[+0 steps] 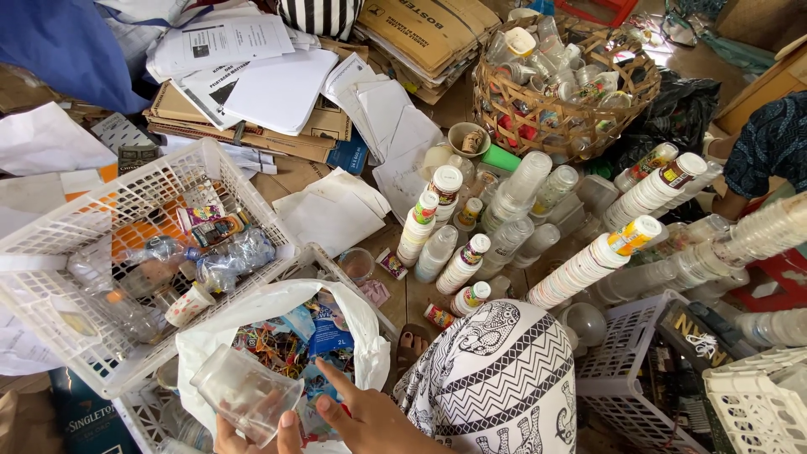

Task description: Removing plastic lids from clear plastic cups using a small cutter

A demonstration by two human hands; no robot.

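At the bottom edge my left hand (252,433) grips a clear plastic cup (244,391), tilted with its mouth toward the upper left. My right hand (361,416) is beside it with the forefinger stretched out, touching the cup's lower side. Both hands hover over a white plastic bag (277,307) full of colourful wrappers, set in a white crate. My knee in black-and-white elephant-print cloth (496,378) is just to the right.
A white crate (84,219) with crushed bottles and cups is at left. Stacks of nested cups (588,265) lie across the floor at right. A wicker basket (563,109) of bottles, papers and flattened cardboard (252,118) lie beyond. Another person's sleeve (769,143) is far right.
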